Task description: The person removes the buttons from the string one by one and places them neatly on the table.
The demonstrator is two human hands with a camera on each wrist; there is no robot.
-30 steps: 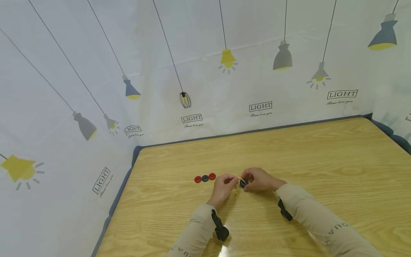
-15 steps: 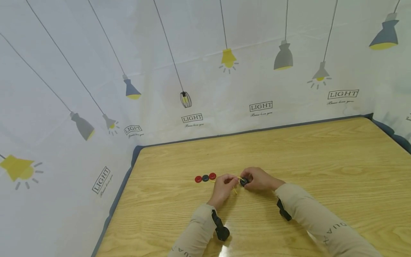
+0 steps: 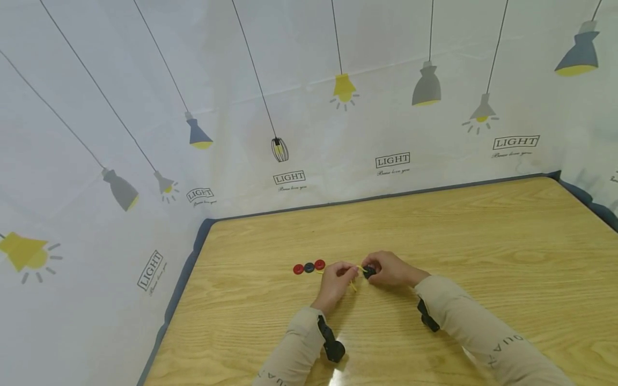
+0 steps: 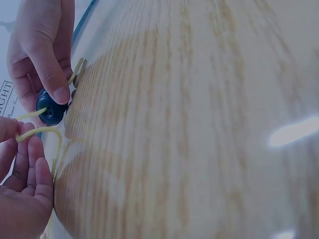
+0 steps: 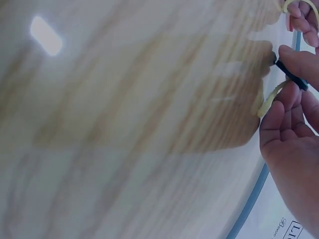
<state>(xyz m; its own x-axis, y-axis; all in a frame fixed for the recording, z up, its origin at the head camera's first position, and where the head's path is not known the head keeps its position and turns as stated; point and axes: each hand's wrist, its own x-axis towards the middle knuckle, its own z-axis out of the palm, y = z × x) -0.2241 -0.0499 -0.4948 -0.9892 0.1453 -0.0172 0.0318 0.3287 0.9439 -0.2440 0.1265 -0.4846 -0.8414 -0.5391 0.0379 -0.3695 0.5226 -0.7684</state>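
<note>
Over the middle of the table my right hand (image 3: 392, 269) pinches a dark, round button (image 4: 50, 113) by its edge, between thumb and fingers. Yellow string (image 4: 42, 130) enters a hole in the button's face. More of that string (image 5: 270, 99) shows on the button's other side, below my right fingers. Just left of the button, my left hand (image 3: 333, 285) pinches the string between thumb and forefinger, and a length of it droops from there. Beyond the left hand two red buttons (image 3: 299, 269) and a dark blue button (image 3: 309, 267) lie in a row.
The wooden table (image 3: 434, 230) extends well past both hands on every side. Behind it and to the left hangs a white cloth (image 3: 318, 128) printed with lamps. A dark wrist camera (image 3: 333, 348) hangs beneath the left sleeve, close to the tabletop.
The button in my right hand has turned, so its face shows less to the head view, and has shifted slightly right. My left hand stays in place with the string.
</note>
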